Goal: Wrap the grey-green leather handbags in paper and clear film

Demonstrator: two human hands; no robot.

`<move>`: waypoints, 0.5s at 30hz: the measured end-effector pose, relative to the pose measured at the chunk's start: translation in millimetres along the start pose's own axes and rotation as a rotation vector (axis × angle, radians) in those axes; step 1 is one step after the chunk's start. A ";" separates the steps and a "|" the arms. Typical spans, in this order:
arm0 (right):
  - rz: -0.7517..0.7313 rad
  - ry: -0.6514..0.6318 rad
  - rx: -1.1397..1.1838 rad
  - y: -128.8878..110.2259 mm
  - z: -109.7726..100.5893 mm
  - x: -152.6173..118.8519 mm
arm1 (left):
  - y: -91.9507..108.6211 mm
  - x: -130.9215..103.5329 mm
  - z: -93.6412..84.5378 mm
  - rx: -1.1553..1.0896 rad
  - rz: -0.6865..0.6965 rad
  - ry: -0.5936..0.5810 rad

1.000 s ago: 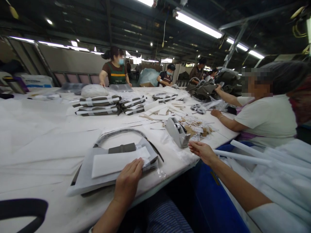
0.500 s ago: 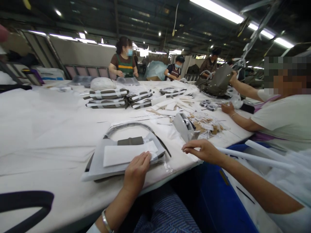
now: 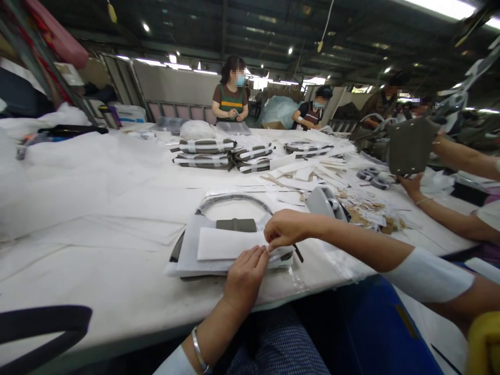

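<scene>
A dark olive handbag [image 3: 177, 249] lies flat on the table in front of me, with white wrapping paper [image 3: 191, 265] over it and its wrapped handle [image 3: 234, 198] arching at the far side. An olive flap or strap [image 3: 236, 225] shows above a white foam strip [image 3: 222, 246]. My left hand [image 3: 248, 268] rests with its fingers stretched flat on the strip's right end. Bent over that same end is my right hand [image 3: 283, 229], fingers pinched together almost touching the left fingertips; whatever they pinch is hidden. A grey tape dispenser [image 3: 322, 202] stands just beyond my right forearm.
Wrapped bags [image 3: 207, 153] are stacked farther back, beside loose white strips [image 3: 312, 172] and scattered tags [image 3: 371, 213]. Tape rolls [image 3: 373, 178] lie to the right. A co-worker's hand [image 3: 414, 187] steadies an olive bag [image 3: 412, 146]. A blue bin [image 3: 375, 323] stands below the table edge; a black strap [image 3: 47, 317] lies front left.
My right hand has moved left from beside the tape dispenser onto the foam strip's right end. My left hand stays on the strip. The view has turned left.
</scene>
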State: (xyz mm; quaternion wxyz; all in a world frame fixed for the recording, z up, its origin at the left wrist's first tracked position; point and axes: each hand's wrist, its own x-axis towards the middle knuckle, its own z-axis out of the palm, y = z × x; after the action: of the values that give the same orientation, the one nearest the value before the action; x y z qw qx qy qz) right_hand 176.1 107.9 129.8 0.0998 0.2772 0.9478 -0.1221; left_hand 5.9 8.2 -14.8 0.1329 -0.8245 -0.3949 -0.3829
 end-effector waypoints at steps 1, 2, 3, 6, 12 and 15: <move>0.014 -0.019 0.038 -0.6 -3.0 -2.7 | 0.1 -0.1 -0.1 -0.004 -0.005 0.000; 0.035 -0.037 0.083 -1.5 -5.7 -7.4 | 0.3 -0.2 -0.5 -0.009 -0.007 -0.002; 0.059 -0.062 0.132 -2.8 -8.0 -13.6 | 0.4 -0.1 -1.2 -0.015 -0.009 -0.005; 0.132 -0.161 0.272 -7.5 -12.5 -33.4 | 0.8 0.9 -3.6 -0.027 -0.009 -0.013; 0.101 -0.171 0.209 -12.0 -11.6 -33.1 | 1.4 2.3 -6.3 -0.031 -0.007 0.002; 0.072 -0.156 0.106 -9.3 -8.8 -20.0 | 1.4 2.3 -6.3 -0.030 -0.003 0.002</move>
State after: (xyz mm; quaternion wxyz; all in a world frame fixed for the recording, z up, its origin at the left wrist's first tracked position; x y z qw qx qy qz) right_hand 186.5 92.8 145.0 0.1627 0.3058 0.9187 -0.1897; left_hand 4.6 5.3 -8.8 0.1203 -0.8254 -0.3902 -0.3899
